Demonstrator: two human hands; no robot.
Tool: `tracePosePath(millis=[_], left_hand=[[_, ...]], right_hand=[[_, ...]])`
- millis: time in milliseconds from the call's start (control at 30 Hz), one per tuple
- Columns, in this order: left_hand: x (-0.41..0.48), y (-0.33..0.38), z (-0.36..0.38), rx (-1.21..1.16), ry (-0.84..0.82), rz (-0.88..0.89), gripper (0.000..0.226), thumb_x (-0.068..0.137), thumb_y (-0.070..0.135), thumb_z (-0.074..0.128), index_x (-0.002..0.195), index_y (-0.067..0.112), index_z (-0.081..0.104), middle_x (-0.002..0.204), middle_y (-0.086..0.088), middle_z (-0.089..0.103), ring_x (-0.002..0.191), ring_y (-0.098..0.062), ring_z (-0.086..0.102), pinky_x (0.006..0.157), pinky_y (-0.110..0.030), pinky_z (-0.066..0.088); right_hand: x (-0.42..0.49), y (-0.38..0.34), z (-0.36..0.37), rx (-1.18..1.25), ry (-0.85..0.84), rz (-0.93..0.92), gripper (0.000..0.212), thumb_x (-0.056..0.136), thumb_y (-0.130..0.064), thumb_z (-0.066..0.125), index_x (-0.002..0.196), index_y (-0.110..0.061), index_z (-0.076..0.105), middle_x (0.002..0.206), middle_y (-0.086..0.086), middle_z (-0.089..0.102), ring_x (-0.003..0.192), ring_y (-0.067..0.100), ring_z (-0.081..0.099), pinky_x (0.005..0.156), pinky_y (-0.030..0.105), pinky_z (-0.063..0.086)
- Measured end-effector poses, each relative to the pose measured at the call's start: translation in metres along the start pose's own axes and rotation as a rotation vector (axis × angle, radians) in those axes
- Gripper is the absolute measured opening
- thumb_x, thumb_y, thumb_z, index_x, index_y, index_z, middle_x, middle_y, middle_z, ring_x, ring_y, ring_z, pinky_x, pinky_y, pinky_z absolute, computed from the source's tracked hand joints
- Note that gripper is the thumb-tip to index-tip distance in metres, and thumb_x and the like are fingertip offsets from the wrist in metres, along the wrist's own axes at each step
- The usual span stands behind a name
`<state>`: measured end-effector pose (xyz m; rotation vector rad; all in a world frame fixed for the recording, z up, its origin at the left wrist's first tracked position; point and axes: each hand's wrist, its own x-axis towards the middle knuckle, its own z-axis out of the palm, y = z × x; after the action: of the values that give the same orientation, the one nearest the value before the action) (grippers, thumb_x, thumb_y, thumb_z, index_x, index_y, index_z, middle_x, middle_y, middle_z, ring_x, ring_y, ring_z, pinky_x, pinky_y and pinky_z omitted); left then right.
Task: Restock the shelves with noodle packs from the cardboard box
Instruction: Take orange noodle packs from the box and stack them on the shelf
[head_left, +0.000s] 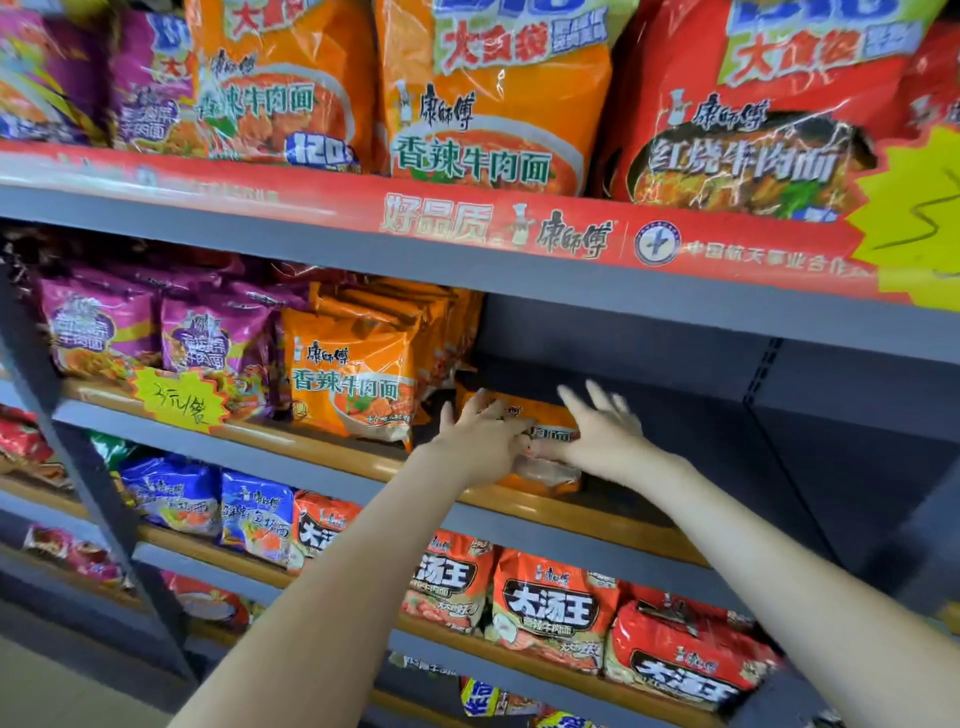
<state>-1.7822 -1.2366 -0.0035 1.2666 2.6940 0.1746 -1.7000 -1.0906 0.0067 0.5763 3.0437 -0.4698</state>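
An orange noodle pack (545, 423) lies on the second shelf (623, 525), just right of a row of upright orange packs (353, 384). My left hand (480, 439) rests on the pack's left end with straight fingers. My right hand (597, 431) lies over its right end, fingers spread and reaching toward the back of the shelf. The lower part of the pack shows between my wrists. The cardboard box is out of view.
Purple packs (156, 332) fill the second shelf's left part; its right part (779, 467) is bare grey metal. Large orange and red packs (493, 104) stand on the top shelf. Red and blue packs (561, 603) line the shelf below. A yellow price tag (179, 400) hangs at left.
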Motion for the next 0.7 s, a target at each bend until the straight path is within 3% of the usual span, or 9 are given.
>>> tracePosePath(millis=[100,167,267,400,567,700], left_hand=[[0.001,-0.008,-0.009,0.004,-0.128,0.036,0.051,0.103,0.045,0.019,0.152,0.036,0.007,0.161,0.003,-0.005,0.147,-0.021,-0.012,0.114,-0.057,-0.008],[0.002,-0.010,-0.011,0.010,-0.172,0.045,0.055,0.103,0.047,0.020,0.152,0.035,0.000,0.160,0.004,-0.010,0.146,-0.018,-0.015,0.116,-0.053,-0.008],[0.007,-0.013,-0.008,0.021,-0.172,0.039,0.059,0.102,0.049,0.021,0.152,0.030,-0.005,0.160,0.004,-0.014,0.146,-0.017,-0.016,0.118,-0.049,-0.007],[0.010,-0.013,-0.011,0.039,-0.134,0.056,0.064,0.102,0.048,0.023,0.153,0.024,-0.007,0.160,0.002,-0.012,0.146,-0.017,-0.014,0.119,-0.045,-0.006],[0.016,-0.016,-0.014,0.063,-0.097,0.054,0.065,0.103,0.046,0.024,0.153,0.018,-0.006,0.160,0.000,-0.014,0.146,-0.016,-0.016,0.118,-0.045,-0.007],[0.025,-0.020,-0.009,0.033,-0.047,0.042,0.064,0.103,0.046,0.021,0.153,0.017,-0.005,0.160,0.000,-0.012,0.146,-0.015,-0.016,0.118,-0.047,-0.008]], right_hand=[[0.007,0.000,-0.014,-0.039,-0.317,-0.176,0.096,0.079,-0.066,0.060,0.149,-0.044,-0.002,0.157,-0.013,-0.016,0.144,0.012,-0.017,0.117,0.042,-0.001],[0.014,-0.003,-0.016,-0.116,-0.384,-0.207,0.102,0.077,-0.066,0.062,0.148,-0.044,-0.009,0.157,-0.013,-0.017,0.143,0.007,-0.017,0.119,0.042,-0.001],[0.022,-0.010,-0.012,-0.159,-0.380,-0.175,0.109,0.077,-0.062,0.064,0.147,-0.042,-0.018,0.158,-0.008,-0.014,0.146,0.012,-0.011,0.119,0.041,0.005],[0.033,-0.015,-0.006,-0.241,-0.369,-0.150,0.114,0.077,-0.064,0.063,0.147,-0.034,-0.023,0.157,-0.004,-0.023,0.144,0.016,-0.021,0.118,0.042,-0.004],[0.045,-0.017,-0.004,-0.210,-0.308,-0.122,0.118,0.070,-0.064,0.069,0.152,-0.026,-0.007,0.160,-0.002,-0.011,0.146,0.026,-0.004,0.118,0.047,0.012],[0.049,-0.015,0.001,-0.258,-0.180,-0.176,0.109,0.073,-0.060,0.067,0.152,-0.029,-0.002,0.159,0.000,0.003,0.144,0.028,0.001,0.116,0.048,0.009]])
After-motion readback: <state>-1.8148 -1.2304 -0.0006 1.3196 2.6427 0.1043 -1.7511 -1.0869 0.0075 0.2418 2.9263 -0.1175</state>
